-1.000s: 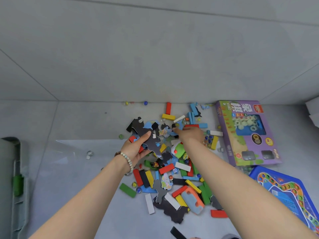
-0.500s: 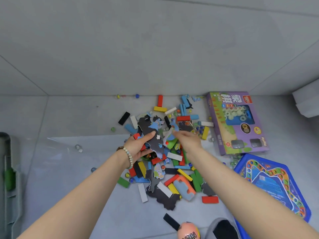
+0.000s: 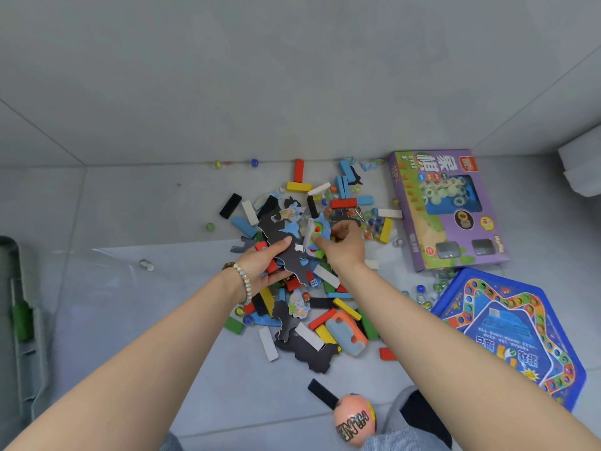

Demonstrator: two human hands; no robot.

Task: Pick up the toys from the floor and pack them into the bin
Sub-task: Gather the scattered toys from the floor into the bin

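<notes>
Here, the left hand [image 3: 260, 266] grips dark puzzle pieces [image 3: 279, 236] while the right hand [image 3: 346, 247] pinches a blue piece [image 3: 320, 230], best stacked flat together.

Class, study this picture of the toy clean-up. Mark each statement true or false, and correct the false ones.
1. The left hand grips dark puzzle pieces. True.
2. The purple game box lies left of the left hand. False: it lies to the right of both hands.
3. The bead bracelet sits on the right wrist. False: it is on the left wrist.
4. The right hand pinches a blue-green piece. True.
</notes>
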